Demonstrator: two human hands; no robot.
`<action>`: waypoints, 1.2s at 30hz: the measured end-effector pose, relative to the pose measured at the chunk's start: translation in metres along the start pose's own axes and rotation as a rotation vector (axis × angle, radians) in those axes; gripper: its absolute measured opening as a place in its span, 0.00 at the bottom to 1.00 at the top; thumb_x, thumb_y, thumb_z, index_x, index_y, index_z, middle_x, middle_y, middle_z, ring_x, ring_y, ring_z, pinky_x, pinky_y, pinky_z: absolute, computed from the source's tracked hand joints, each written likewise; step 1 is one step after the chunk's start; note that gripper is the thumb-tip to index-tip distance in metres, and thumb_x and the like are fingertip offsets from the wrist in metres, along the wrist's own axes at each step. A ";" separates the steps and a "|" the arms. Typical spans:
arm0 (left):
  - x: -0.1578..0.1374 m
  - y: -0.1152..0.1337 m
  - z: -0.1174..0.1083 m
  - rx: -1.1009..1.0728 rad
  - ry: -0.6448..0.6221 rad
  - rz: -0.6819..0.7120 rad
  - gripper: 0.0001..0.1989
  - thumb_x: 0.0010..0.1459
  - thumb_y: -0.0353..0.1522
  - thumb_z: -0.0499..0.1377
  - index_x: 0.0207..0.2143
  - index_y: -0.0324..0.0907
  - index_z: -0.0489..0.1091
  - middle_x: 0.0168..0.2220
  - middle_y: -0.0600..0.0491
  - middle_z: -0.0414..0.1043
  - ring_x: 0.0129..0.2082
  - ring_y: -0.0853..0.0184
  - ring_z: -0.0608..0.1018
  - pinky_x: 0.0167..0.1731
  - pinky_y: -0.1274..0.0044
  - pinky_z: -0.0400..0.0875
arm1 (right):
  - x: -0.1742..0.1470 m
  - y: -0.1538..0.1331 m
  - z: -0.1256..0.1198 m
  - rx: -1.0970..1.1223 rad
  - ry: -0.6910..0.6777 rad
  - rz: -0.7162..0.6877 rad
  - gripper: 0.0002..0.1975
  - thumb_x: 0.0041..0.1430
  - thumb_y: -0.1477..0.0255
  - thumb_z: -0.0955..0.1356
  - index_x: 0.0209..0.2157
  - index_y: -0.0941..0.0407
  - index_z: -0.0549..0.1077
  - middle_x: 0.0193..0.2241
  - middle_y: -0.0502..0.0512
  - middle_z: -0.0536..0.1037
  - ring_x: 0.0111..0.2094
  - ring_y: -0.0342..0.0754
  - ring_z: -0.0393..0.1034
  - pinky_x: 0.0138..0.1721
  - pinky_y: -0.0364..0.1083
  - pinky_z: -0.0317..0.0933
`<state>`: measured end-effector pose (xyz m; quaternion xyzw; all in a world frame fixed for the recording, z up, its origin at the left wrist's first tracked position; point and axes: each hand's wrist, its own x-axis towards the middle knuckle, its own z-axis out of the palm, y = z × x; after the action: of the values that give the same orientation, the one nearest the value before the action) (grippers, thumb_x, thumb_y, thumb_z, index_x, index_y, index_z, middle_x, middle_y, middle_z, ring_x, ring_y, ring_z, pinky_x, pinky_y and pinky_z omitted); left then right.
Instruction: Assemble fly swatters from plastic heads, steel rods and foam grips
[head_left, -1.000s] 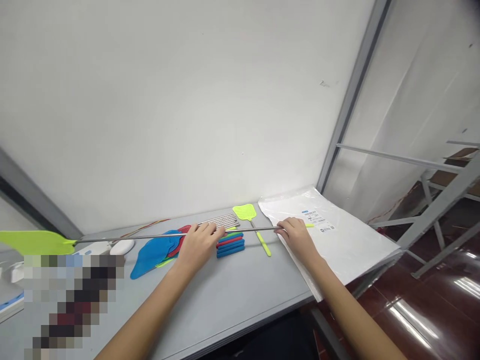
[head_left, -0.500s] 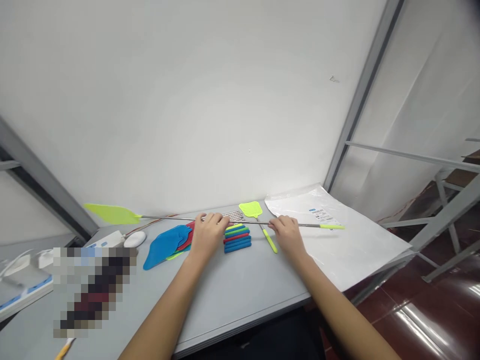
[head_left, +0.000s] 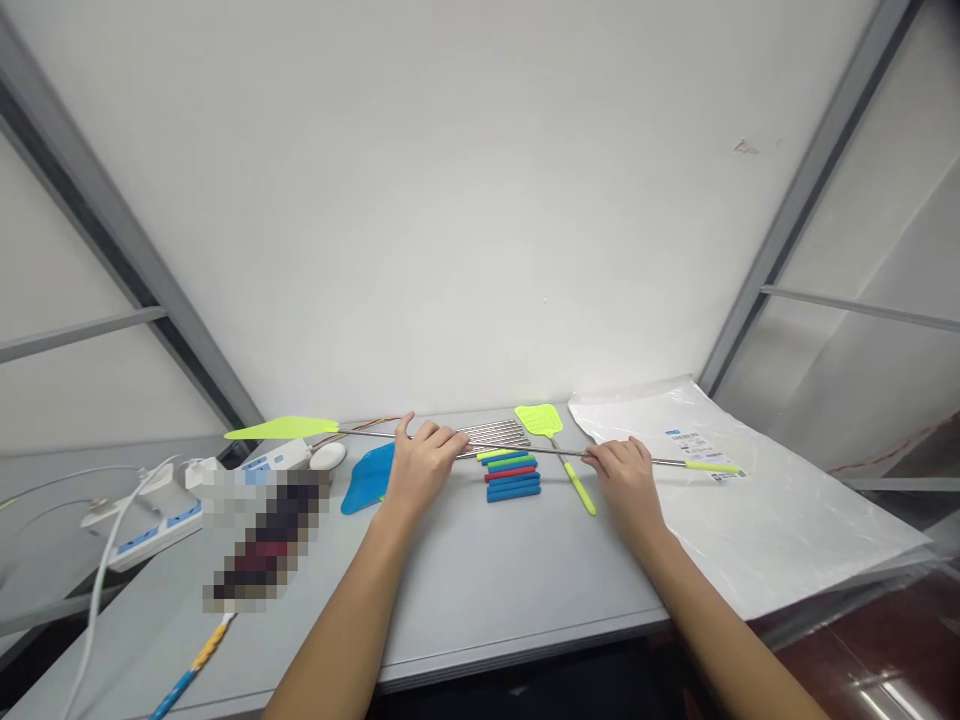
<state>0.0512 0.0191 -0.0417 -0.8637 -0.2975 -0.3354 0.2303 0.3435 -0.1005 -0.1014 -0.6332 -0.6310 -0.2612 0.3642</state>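
A yellow-green telescopic fly swatter [head_left: 559,452] stretches across the table, its head at the left and its grip at the right. My left hand [head_left: 426,468] is closed round its metal shaft on the side of the head. Farther right, my right hand [head_left: 624,482] pinches the shaft near the grip. Blue swatter heads [head_left: 366,478] lie partly hidden behind my left hand. Between the hands sit several coloured handles [head_left: 513,476] in a row, with metal shafts [head_left: 495,433] behind them. A shorter yellow-green fly swatter [head_left: 540,420] lies beside the handles, its grip pointing towards me.
White plastic packaging [head_left: 750,530] with a label covers the table's right side. Power strips [head_left: 161,530] with plugs and cables, a white round object [head_left: 328,456] and a pixelated item [head_left: 266,545] are at the left. A wall [head_left: 480,200] rises behind the table.
My view has turned left, so things appear farther right. My left hand has moved along the shaft towards the swatter head, and my hands are wider apart. The red swatter head is now hidden.
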 end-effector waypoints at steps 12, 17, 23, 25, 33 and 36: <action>0.006 0.048 0.011 -0.078 0.096 0.041 0.05 0.62 0.30 0.55 0.36 0.46 0.70 0.31 0.54 0.75 0.33 0.67 0.71 0.37 0.71 0.57 | 0.004 -0.029 0.006 0.064 0.108 -0.038 0.07 0.64 0.73 0.64 0.42 0.53 0.72 0.30 0.52 0.74 0.34 0.45 0.67 0.41 0.47 0.53; 0.003 0.037 0.006 -0.069 0.076 0.011 0.05 0.62 0.34 0.55 0.37 0.47 0.71 0.32 0.55 0.75 0.34 0.68 0.73 0.46 0.68 0.57 | 0.001 -0.017 -0.001 0.017 0.098 0.000 0.08 0.63 0.69 0.65 0.41 0.53 0.74 0.29 0.52 0.72 0.33 0.45 0.65 0.41 0.48 0.50; 0.002 0.005 -0.013 0.064 0.090 -0.257 0.06 0.60 0.37 0.57 0.35 0.49 0.73 0.45 0.51 0.74 0.49 0.56 0.68 0.57 0.48 0.36 | 0.000 -0.012 -0.002 -0.032 0.080 0.080 0.10 0.63 0.65 0.64 0.39 0.53 0.75 0.29 0.52 0.71 0.33 0.46 0.64 0.41 0.49 0.48; 0.001 0.002 -0.015 0.081 0.064 -0.302 0.05 0.60 0.35 0.57 0.34 0.48 0.73 0.52 0.50 0.70 0.55 0.52 0.63 0.56 0.44 0.32 | 0.000 -0.009 -0.002 -0.049 0.093 0.085 0.10 0.63 0.64 0.64 0.38 0.53 0.75 0.29 0.52 0.71 0.33 0.47 0.64 0.42 0.50 0.47; -0.003 -0.008 -0.011 -0.090 -0.123 -0.174 0.15 0.60 0.22 0.50 0.40 0.49 0.71 0.36 0.56 0.76 0.42 0.66 0.75 0.59 0.48 0.26 | -0.002 0.001 0.000 -0.051 0.110 0.086 0.10 0.63 0.65 0.64 0.34 0.54 0.75 0.27 0.51 0.70 0.32 0.47 0.63 0.42 0.51 0.47; -0.003 -0.002 -0.010 -0.112 -0.130 -0.124 0.15 0.60 0.22 0.49 0.39 0.48 0.71 0.36 0.56 0.76 0.37 0.68 0.76 0.60 0.50 0.29 | -0.003 -0.002 0.001 -0.054 0.094 0.079 0.11 0.63 0.64 0.64 0.34 0.53 0.75 0.27 0.51 0.70 0.31 0.47 0.62 0.41 0.51 0.46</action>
<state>0.0438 0.0133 -0.0370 -0.8751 -0.3455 -0.3082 0.1406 0.3415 -0.1009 -0.1041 -0.6542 -0.5806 -0.2928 0.3863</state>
